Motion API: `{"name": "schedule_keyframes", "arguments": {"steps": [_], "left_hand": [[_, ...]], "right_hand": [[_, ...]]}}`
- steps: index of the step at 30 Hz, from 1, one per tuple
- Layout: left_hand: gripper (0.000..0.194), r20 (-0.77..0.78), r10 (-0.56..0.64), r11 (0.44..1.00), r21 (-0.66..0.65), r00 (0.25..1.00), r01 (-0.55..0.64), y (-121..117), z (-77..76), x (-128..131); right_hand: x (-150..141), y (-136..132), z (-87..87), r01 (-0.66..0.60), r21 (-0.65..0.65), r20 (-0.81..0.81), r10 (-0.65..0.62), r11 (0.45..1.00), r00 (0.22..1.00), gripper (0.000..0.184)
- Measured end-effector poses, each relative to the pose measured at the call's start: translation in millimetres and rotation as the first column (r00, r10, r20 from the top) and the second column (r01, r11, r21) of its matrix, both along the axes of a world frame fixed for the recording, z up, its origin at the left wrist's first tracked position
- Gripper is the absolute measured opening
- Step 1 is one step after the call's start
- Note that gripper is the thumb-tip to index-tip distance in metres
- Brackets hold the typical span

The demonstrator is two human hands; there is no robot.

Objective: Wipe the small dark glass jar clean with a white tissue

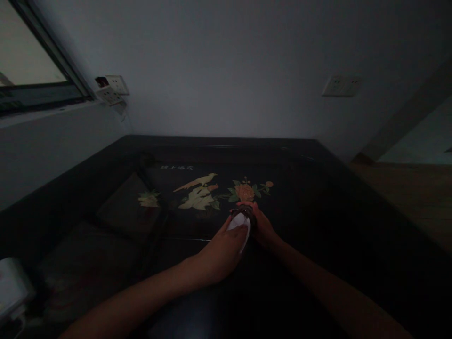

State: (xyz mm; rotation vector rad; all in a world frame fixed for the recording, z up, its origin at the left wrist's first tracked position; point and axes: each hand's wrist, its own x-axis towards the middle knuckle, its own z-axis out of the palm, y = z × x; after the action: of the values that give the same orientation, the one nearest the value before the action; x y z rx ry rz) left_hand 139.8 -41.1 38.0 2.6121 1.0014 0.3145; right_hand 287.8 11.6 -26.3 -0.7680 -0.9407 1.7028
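Note:
Both hands meet over the middle of a dark, glossy tabletop [303,188]. My left hand [226,252] is closed on a crumpled white cloth or tissue [240,220], pressed against a small dark brown object [249,213]. From the far right side, my right hand [263,226] is wrapped round that brown object, which looks rounded and shiny. Its exact kind is hard to tell in the dim light, and the fingers hide much of it. Just beyond the hands lies a coloured inlay of a flower [244,191], with a bird [201,181] to its left.
A white boxy thing [14,285] with a cable stands at the left edge. On the wall behind are sockets [118,84] at left and a double socket [341,86] at right. A window [31,52] is at upper left. Wooden floor [406,193] shows at right.

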Motion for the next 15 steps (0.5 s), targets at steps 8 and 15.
{"name": "schedule_keyframes", "arguments": {"steps": [8, 15], "left_hand": [[0.028, 0.285, 0.237, 0.863, -0.501, 0.929, -0.067, 3.1, -2.6, -0.6], [0.034, 0.368, 0.625, 0.392, -0.911, 0.688, 0.131, 7.7, -1.7, -0.8]], "right_hand": [[-0.1, 1.4, -3.5, -0.015, 0.004, -0.029, 0.015, 1.000, 0.999, 0.048], [-0.7, -0.6, 2.6, -0.014, -0.005, -0.025, 0.014, 1.000, 1.000, 0.045]]}}
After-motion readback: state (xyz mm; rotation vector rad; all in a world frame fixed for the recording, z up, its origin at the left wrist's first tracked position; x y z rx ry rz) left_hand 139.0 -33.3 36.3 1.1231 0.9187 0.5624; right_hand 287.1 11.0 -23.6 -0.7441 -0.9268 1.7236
